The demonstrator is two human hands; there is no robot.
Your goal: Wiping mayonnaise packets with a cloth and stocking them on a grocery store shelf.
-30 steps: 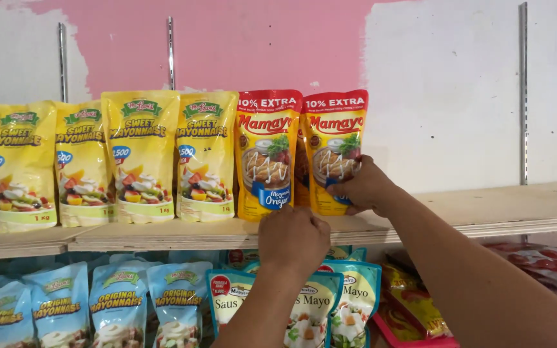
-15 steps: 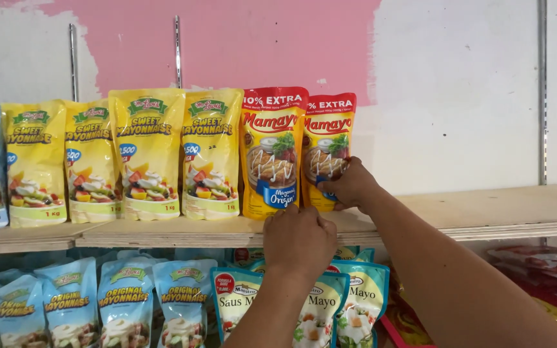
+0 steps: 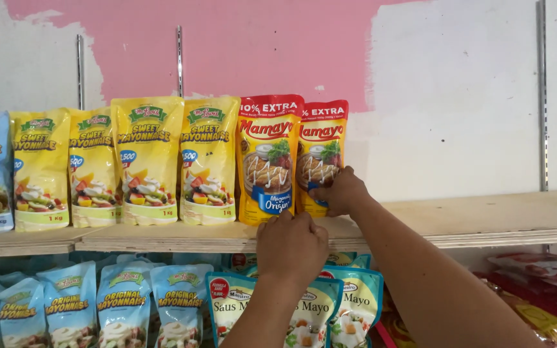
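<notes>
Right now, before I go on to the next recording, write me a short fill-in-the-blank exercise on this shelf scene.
1. The right hand grips the lower part of a pouch with a ____ top band.
2. The left hand rests at the front edge of the ____ shelf.
3. Left of the two red-topped pouches stand ____ yellow pouches with green logos.
4. The wall behind the pouches is painted white and ____.

Missing words: red; wooden; four; pink

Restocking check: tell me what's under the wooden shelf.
Under the wooden shelf stand light-blue pouches and teal pouches, with red packs at right. The left hand covers part of the row.
</notes>
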